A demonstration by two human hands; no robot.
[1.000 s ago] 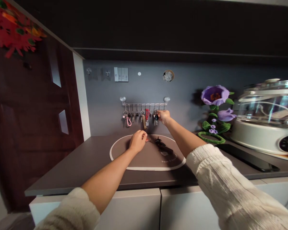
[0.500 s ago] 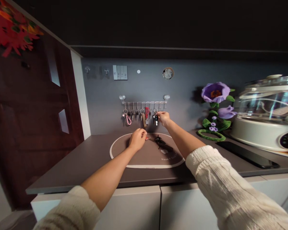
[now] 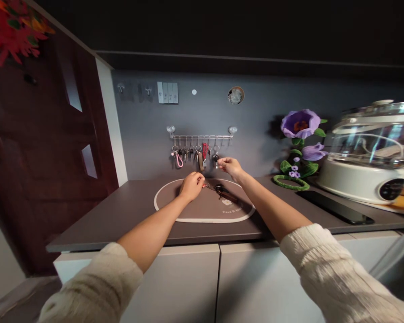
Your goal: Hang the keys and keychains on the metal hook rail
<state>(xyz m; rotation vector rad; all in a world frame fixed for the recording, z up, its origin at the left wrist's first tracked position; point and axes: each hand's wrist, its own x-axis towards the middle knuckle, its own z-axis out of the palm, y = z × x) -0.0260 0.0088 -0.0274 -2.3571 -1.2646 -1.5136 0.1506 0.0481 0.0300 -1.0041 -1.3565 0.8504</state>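
A metal key rack (image 3: 202, 136) hangs on the grey wall with several key bunches (image 3: 195, 156) on its hooks. My right hand (image 3: 231, 167) hovers just below the rack's right end. Its thumb and forefinger are pinched together beside a dark hanging key (image 3: 216, 158); I cannot tell whether they touch it. My left hand (image 3: 191, 185) rests closed on an oval brown mat (image 3: 202, 211), and a small red thing (image 3: 207, 185) sticks out from its fingertips. A black key bunch with a brown strap (image 3: 224, 193) lies on the mat just right of that hand.
The mat lies on a dark counter (image 3: 121, 220) over white cabinet doors. At the right stand a purple knitted flower (image 3: 301, 130), a flat black device (image 3: 336, 207) and a white cooker with a glass lid (image 3: 370, 166). A dark wooden door (image 3: 43, 170) is at the left.
My right hand has come down from the rack's hooks, and the dark key stays hanging. The left hand has kept its place on the mat. The camera has tilted slightly.
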